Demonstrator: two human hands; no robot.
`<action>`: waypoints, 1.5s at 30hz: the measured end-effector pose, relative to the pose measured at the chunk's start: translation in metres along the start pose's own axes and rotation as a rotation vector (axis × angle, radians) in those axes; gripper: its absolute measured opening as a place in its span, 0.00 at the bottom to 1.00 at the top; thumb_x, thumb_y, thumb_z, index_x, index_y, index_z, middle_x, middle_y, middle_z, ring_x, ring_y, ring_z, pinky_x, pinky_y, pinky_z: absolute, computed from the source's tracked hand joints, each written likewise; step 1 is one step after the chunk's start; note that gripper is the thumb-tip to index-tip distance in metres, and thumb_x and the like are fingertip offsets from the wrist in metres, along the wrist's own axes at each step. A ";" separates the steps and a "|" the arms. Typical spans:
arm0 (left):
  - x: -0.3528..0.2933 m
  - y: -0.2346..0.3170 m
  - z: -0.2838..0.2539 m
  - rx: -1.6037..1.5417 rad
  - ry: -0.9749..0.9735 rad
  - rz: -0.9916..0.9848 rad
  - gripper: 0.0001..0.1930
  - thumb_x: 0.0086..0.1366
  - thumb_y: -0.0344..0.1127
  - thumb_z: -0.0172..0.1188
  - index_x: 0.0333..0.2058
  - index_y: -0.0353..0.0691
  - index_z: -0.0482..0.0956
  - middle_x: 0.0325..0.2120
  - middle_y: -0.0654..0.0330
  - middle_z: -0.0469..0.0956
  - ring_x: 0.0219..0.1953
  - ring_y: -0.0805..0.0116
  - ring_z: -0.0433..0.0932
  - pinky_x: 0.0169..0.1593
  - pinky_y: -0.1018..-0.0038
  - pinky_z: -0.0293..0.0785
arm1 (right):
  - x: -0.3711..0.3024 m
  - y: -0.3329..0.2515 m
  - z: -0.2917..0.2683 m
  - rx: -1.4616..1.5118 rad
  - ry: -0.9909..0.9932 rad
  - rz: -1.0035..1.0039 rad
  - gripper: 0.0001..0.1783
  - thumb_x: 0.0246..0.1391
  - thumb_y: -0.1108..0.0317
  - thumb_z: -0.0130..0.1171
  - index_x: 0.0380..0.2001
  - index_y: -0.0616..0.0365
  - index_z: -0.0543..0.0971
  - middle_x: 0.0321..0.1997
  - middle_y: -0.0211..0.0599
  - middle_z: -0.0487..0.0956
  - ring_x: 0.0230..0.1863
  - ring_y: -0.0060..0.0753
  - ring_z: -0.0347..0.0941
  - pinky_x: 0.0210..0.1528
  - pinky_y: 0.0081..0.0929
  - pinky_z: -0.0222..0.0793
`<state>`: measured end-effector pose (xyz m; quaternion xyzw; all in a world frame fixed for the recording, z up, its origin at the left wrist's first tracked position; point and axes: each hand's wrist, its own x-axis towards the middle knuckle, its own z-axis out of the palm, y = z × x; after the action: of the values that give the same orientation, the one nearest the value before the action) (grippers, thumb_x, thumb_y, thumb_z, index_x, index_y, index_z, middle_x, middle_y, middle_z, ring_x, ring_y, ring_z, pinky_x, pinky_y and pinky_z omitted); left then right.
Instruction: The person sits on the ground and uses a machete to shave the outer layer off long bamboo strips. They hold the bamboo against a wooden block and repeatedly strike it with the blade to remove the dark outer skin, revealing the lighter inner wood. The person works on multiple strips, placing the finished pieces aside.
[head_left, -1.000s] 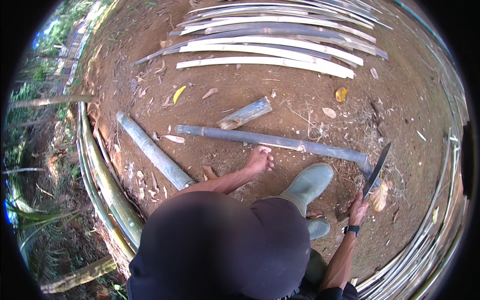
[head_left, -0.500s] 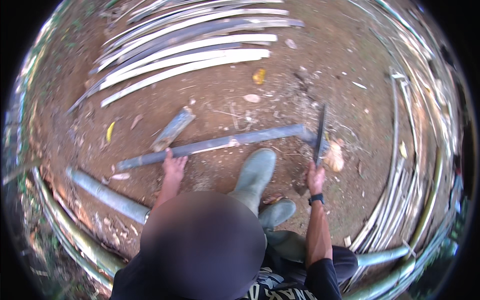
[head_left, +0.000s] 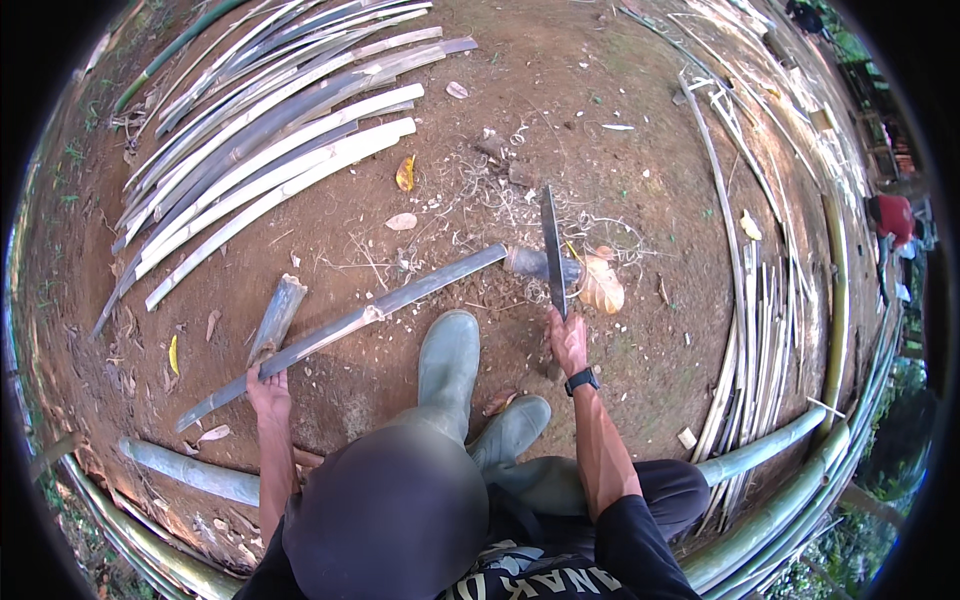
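My left hand (head_left: 269, 394) is closed around a split bamboo strip (head_left: 335, 330) near its left end. This strip slants up to the right across the ground, past the tips of my boots. Its far end meets a short dark bamboo or wood block (head_left: 530, 263). In my right hand (head_left: 568, 345) is a machete (head_left: 552, 245), gripped by the handle with its blade pointing away from me. The blade passes over the block, hiding part of it. Beside my left hand, a short bamboo piece (head_left: 278, 315) lies against the strip.
Several split bamboo strips (head_left: 290, 185) lie in rows at the far left. A bundle of thin strips (head_left: 758, 350) and long poles (head_left: 835, 300) lie at the right. My rubber boots (head_left: 448, 365) stand between my hands. A bamboo pole (head_left: 190, 468) lies near left; shavings and a dry leaf (head_left: 601, 285) surround the block.
The view has turned, so the ground and my boots appear further left and the strip looks more steeply slanted. My hands keep the strip and the machete in about the same places.
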<state>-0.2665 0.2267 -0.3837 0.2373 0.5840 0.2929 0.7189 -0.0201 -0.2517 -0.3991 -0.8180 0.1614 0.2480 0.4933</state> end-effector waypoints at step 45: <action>-0.191 0.086 0.248 -0.103 -1.067 0.642 0.13 0.67 0.41 0.53 0.26 0.43 0.68 0.23 0.64 0.69 0.31 0.70 0.72 0.38 0.71 0.69 | 0.000 -0.002 0.000 -0.323 0.136 -0.122 0.24 0.57 0.55 0.49 0.27 0.70 0.77 0.25 0.68 0.72 0.33 0.67 0.72 0.33 0.51 0.66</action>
<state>-0.0638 0.1553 -0.1398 0.4797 0.0293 0.3635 0.7981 -0.0193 -0.2505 -0.3975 -0.9097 0.1028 0.1844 0.3576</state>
